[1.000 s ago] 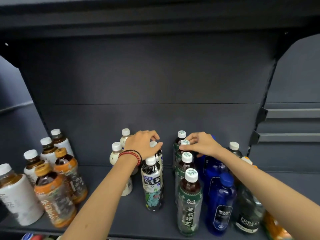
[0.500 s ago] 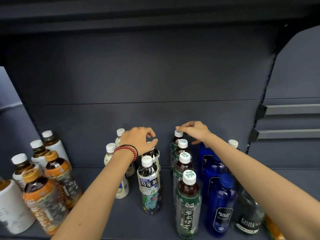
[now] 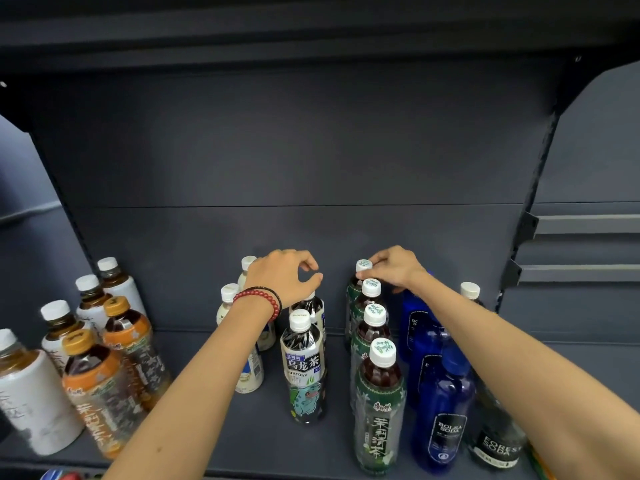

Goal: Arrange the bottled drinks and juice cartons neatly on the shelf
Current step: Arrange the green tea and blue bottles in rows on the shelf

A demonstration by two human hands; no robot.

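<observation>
Rows of bottles run front to back on a dark shelf (image 3: pixel 263 441). My left hand (image 3: pixel 282 277), with a red bead bracelet, curls over the hidden cap of the rear oolong tea bottle (image 3: pixel 317 308). A second oolong tea bottle (image 3: pixel 304 368) stands just in front of it. My right hand (image 3: pixel 394 268) pinches the white cap of the rearmost green-label tea bottle (image 3: pixel 363 266). That bottle ends a straight row of several, with the front one (image 3: pixel 379 410) nearest me. No juice cartons are in view.
Blue soda bottles (image 3: pixel 443 410) and a dark Forest Soda bottle (image 3: pixel 495 441) stand under my right forearm. Small milky white bottles (image 3: pixel 228 301) sit behind my left wrist. Orange-cap tea bottles (image 3: pixel 97 386) and white-label tea bottles (image 3: pixel 34 396) crowd the left end.
My right hand has moved back from the second green-label bottle's cap to the rearmost one. My left hand stays on the rear oolong tea bottle.
</observation>
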